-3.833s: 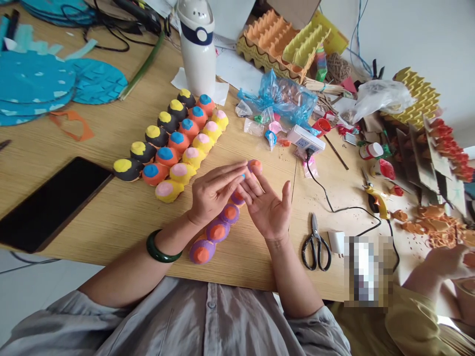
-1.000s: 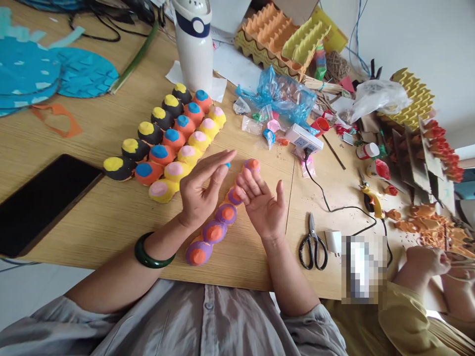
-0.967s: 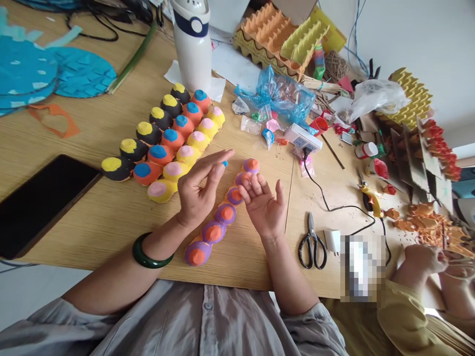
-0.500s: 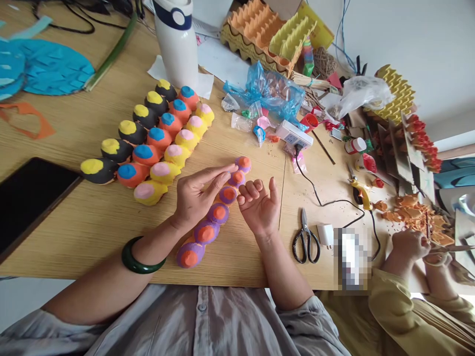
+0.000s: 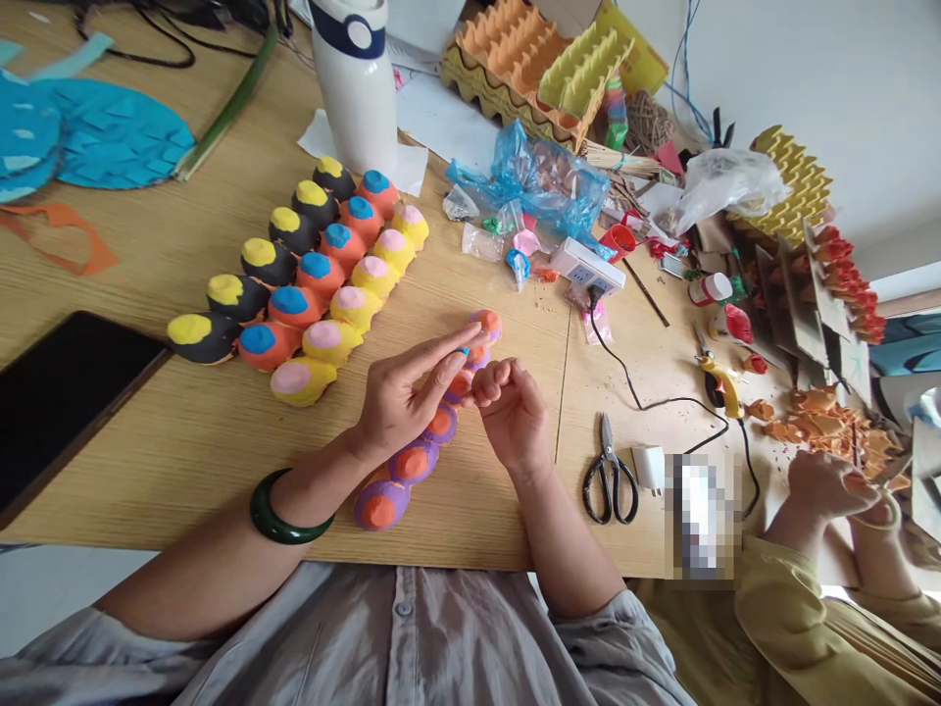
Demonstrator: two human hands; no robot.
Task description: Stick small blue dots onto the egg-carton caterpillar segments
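Left hand: thumb and straight fingers pinching a small blue piece at the tips, held above the purple row. Dark green bangle on that wrist. Right hand: just beside it, fingers curled loosely toward the palm; cannot tell whether they close on anything.

Purple row: lies slantwise on the table, under and behind the hands, orange caps on purple bumps, its middle partly covered. To its left, three painted rows side by side: black with yellow caps, orange with blue caps, yellow with pink caps.

Containers, far side. White bottle, upright, dark blue band; contents hidden. Blue plastic bag, crumpled, something brownish showing through. Near it, small clear bags: one wrapped round a blue lump, another lying flat. Red cup beside the blue bag; inside too small to read. White jar on its side, contents hidden. Stacked egg trays, orange on yellow, a yellow-green piece resting on top.

Right: scissors near the right forearm; beyond, a co-worker's hand near orange scraps.
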